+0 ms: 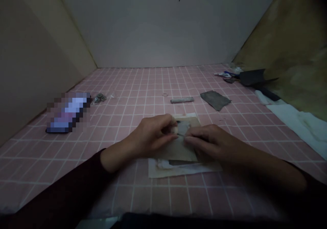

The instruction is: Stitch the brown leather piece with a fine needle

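Observation:
My left hand (157, 133) is closed, with a small pale rounded piece (175, 130) pinched at its fingertips. Opposite it, my right hand (206, 138) pinches a thin, dark, rod-like thing (181, 135) that points at the pale piece; its kind is too dim to tell. Both hands hover over a beige sheet (176, 152) with a greyish patch near its top. Under that sheet lies a stained white paper (163, 172), partly covered. The fingers hide much of what they hold.
Beyond the hands on the pink checked cloth (127, 116) lie a pale ring (165, 94), a grey tube (182, 100) and a dark sandpaper-like sheet (216, 100). A phone (68, 113) and a bagged cluster of small items (99, 98) are left; white tissue (297, 120) and black sheet (252, 77) right.

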The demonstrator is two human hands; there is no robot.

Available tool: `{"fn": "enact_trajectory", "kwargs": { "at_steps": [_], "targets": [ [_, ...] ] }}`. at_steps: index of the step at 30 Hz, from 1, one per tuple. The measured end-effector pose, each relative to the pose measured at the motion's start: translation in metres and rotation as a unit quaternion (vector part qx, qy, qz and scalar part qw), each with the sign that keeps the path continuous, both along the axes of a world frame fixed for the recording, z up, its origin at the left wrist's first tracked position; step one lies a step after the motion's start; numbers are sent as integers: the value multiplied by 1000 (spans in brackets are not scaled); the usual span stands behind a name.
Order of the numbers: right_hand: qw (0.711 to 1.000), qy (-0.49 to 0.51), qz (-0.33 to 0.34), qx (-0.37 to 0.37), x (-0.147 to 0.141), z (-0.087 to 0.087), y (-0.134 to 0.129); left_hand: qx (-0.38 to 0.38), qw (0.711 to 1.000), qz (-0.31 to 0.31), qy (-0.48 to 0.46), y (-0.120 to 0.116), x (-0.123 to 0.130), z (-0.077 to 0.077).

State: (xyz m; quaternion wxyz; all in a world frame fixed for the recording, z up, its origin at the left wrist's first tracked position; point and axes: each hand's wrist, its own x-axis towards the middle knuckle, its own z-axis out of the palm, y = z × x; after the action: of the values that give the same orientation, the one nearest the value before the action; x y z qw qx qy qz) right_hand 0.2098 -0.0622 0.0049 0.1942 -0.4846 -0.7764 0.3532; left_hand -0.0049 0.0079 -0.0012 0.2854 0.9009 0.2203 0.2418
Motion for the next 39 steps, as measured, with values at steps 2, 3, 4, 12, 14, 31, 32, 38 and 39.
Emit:
{"fn": "enact_trajectory", "kwargs": {
  "at_steps": [2,3,4,12,14,31,32,38,39],
  "targets": [
    [997,41,19,-69,1,5,1,15,1000,-9,-5,0,0,1],
    [997,39,19,-65,2,5,1,3,1000,-10,-8,-1,0,1],
    [999,22,11,-32,2,3,1,-20,1000,-7,-10,-1,0,2],
    [987,-56,-26,148,0,-7,-2,-139,990,11,-38,-2,1,1],
    [999,-4,-7,31,1,-1,-1,-57,998,-7,-33,-1,1,-1],
    [996,41,18,-77,0,4,1,-41,999,-19,-14,0,1,-2],
    [991,63,27,-115,1,6,2,-28,999,-24,-14,0,1,-2],
    [987,-59,-27,150,1,-5,0,-205,978,27,-25,-4,2,6],
    [981,-73,-31,179,1,-8,-1,-224,974,34,-26,-4,3,6]
  ]
}}
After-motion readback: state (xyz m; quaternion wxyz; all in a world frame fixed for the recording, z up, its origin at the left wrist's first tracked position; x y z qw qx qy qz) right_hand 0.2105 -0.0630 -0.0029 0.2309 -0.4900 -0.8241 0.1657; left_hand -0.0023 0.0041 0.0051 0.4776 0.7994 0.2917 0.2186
